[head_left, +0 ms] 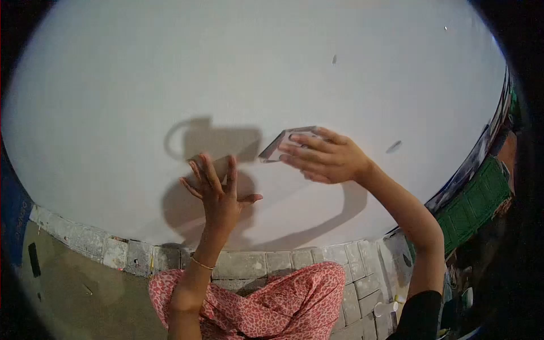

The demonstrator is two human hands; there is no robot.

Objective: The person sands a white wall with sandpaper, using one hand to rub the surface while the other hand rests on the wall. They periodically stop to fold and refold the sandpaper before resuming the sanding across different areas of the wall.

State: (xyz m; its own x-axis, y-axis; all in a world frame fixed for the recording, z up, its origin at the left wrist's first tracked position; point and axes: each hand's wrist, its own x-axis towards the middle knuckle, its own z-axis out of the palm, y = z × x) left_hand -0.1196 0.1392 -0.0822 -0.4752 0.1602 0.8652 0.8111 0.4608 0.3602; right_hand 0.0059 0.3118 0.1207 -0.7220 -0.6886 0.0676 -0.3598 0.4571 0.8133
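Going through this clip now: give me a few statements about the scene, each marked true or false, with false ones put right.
1. The left hand has its fingers spread. True.
2. The right hand covers part of a dark-edged flat piece. True.
3. The bracelet is on the right wrist. False: it is on the left wrist.
4. The cloth over the person's legs is plain green. False: it is pink and patterned.
5. The green panel is on the right side of the picture. True.
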